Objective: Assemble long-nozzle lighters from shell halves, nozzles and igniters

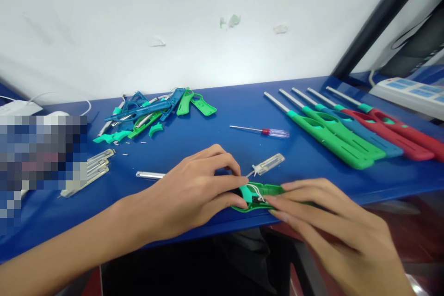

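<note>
One green half-shell (271, 189), lower centre of frame, open face up near the edge of the blue table (194, 141). Right hand (333, 226), entering lower right: back uppermost, fingers long and nearly straight, tips closed on the shell's right part. Left hand (199, 185), forearm slanting in from lower left: index finger and thumb pinched about a teal piece (246, 193) at the shell's left end — white wires (257, 192) beside it. Just beyond: clear tank (269, 164). Farther: screwdriver (275, 133), right of centre; five lighters (367, 134), right; parts heap (145, 110) — left of centre.
</note>
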